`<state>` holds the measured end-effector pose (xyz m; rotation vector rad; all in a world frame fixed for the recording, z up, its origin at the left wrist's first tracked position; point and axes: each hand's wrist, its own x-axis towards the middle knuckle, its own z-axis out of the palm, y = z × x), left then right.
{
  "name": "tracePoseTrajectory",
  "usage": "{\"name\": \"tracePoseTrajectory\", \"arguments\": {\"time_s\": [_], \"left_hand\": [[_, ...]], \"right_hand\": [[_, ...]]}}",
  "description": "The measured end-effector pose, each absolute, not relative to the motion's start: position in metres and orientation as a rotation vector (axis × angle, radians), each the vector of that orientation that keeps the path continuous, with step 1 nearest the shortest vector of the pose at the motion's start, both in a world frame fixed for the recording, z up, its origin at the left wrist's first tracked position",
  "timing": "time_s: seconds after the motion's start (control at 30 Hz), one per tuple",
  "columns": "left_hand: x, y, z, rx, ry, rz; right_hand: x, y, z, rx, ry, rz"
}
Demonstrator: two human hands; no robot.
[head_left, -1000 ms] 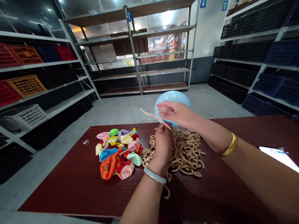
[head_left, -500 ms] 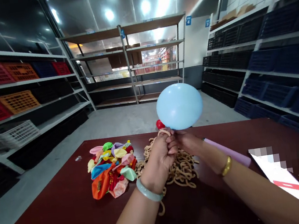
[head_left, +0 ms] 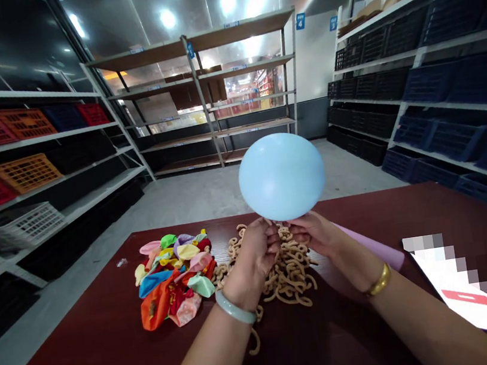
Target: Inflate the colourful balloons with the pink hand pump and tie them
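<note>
A light blue inflated balloon (head_left: 281, 175) is held up above the dark red table (head_left: 90, 349). My left hand (head_left: 256, 257) and my right hand (head_left: 314, 234) both pinch at its neck from below, fingers closed. Under the hands lies a heap of tan rubber bands (head_left: 283, 270). A pile of limp coloured balloons (head_left: 172, 274) lies to the left of the left hand. A jade bangle sits on my left wrist, a gold bangle on my right.
A pink flat piece (head_left: 377, 251) lies right of my right hand, a white sheet (head_left: 472, 298) near the table's right edge. Metal shelves with red, orange and dark crates (head_left: 27, 172) line both sides and the back.
The balloon has risen from behind my hands to above them, and both hands have come together at its neck. The tan band stretched between the hands a second ago no longer shows.
</note>
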<state>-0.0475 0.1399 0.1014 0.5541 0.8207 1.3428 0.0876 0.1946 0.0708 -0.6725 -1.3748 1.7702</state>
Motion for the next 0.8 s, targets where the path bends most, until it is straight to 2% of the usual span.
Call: {"name": "tracePoseTrajectory", "arguments": {"time_s": [0.13,0.27,0.37,0.57,0.8], "left_hand": [[-0.045,0.149,0.08,0.898,1.217,1.624],[-0.046,0.15,0.069,1.224,1.461,1.75],[-0.045,0.145,0.068,1.468,1.613,1.674],[-0.044,0.134,0.068,1.754,1.781,1.506],[-0.045,0.131,0.065,1.815,1.849,1.503]], "right_hand": [[0.076,0.177,0.067,-0.829,-1.406,1.54],[0.073,0.159,0.073,-0.878,-1.674,0.899],[0.079,0.153,0.079,-0.739,-1.819,0.498],[0.088,0.155,0.083,-0.493,-1.915,0.421],[0.091,0.156,0.082,-0.588,-1.887,0.411]]}}
